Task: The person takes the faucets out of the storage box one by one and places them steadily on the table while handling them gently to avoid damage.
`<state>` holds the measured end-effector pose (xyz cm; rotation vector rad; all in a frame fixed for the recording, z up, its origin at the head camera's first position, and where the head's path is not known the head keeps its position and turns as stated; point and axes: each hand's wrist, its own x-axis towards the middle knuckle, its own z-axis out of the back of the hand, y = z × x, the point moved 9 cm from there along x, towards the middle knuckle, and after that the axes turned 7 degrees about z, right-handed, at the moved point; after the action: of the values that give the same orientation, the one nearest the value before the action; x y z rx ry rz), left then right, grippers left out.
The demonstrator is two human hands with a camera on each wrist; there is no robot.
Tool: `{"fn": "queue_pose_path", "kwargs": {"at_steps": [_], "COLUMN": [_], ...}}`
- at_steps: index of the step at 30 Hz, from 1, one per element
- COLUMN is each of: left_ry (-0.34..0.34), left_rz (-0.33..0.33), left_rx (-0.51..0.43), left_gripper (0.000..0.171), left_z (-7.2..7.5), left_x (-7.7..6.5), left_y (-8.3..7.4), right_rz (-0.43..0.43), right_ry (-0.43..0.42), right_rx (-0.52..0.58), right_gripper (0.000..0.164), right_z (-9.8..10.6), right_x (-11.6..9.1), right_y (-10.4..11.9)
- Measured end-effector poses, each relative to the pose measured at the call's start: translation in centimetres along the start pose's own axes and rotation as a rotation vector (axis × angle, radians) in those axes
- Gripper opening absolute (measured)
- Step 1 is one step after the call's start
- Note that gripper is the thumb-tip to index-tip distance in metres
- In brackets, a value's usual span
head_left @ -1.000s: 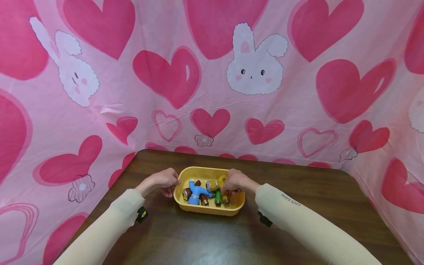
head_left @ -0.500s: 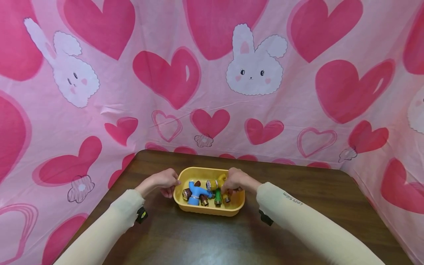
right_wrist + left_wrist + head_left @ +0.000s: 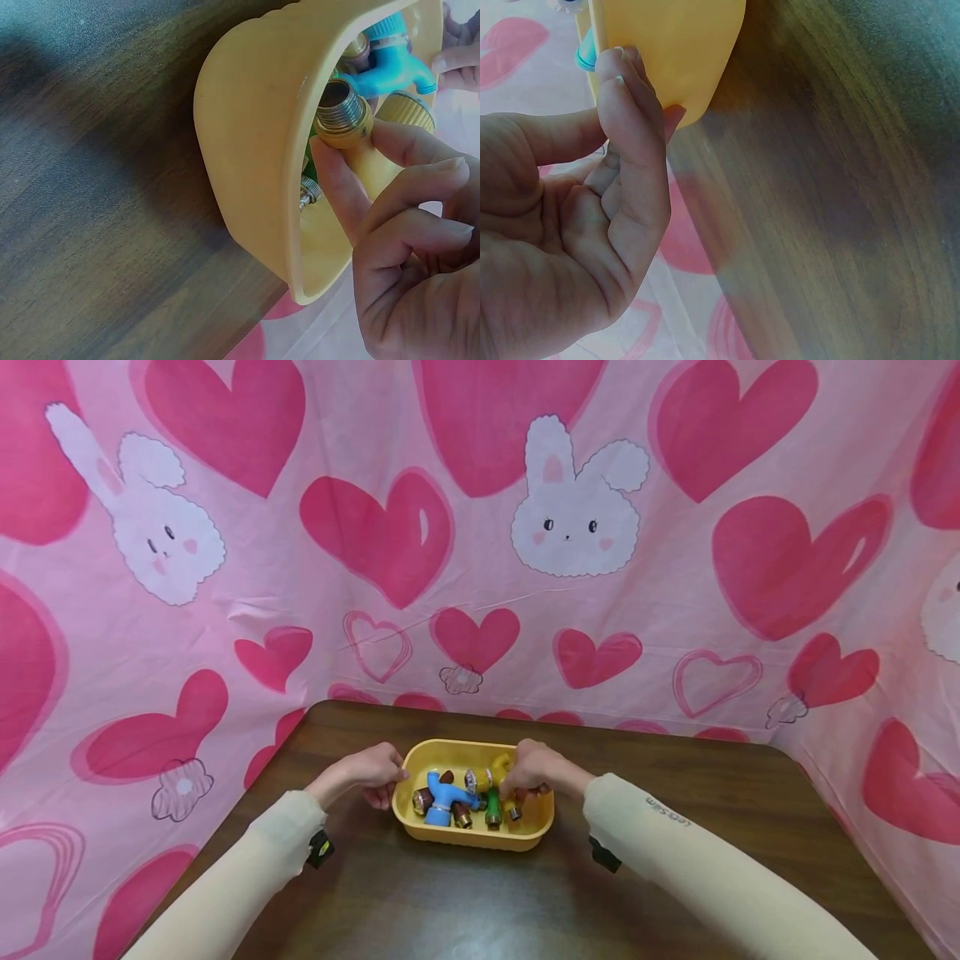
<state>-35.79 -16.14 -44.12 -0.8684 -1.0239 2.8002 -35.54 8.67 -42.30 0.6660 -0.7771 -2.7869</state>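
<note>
A yellow plastic basin stands on the table with several taps in it. My left hand pinches the basin's left rim between thumb and fingers, as the left wrist view also shows. Over the right end is my right hand, its thumb and finger pinching a yellow tap whose threaded metal end faces the wrist camera. A blue tap lies at the basin's left, across a brown one. Between the blue tap and my right hand is a green tap.
The brown wooden table reaches out on all sides of the basin. A pink cloth with hearts and rabbits hangs behind the table and along both sides.
The yellow tap has tilted slightly in my right hand's fingers. Both hands and the basin keep nearly the same places.
</note>
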Motion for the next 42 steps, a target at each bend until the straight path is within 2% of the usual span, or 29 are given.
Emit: {"fn": "queue_pose_path", "kwargs": {"at_steps": [23,34,42], "left_ry": [-0.002,-0.002,-0.005], "left_rz": [-0.009,-0.007,-0.002], "left_rx": [-0.011,-0.004,-0.002], "left_gripper": [0.020,0.018,0.018], "left_z": [0.0,-0.2,-0.1], "left_x": [0.0,-0.1,0.1], "left_y": [0.0,0.1,0.0], "right_rz": [0.044,0.057,0.033], "right_ry": [-0.006,-0.001,-0.024], "right_rx": [0.013,0.010,0.026], "right_gripper": [0.027,0.026,0.029], "right_z": [1.2,1.1,1.8], "right_x": [-1.1,-1.2,-1.4], "right_y": [0.0,-0.4,-0.7]}}
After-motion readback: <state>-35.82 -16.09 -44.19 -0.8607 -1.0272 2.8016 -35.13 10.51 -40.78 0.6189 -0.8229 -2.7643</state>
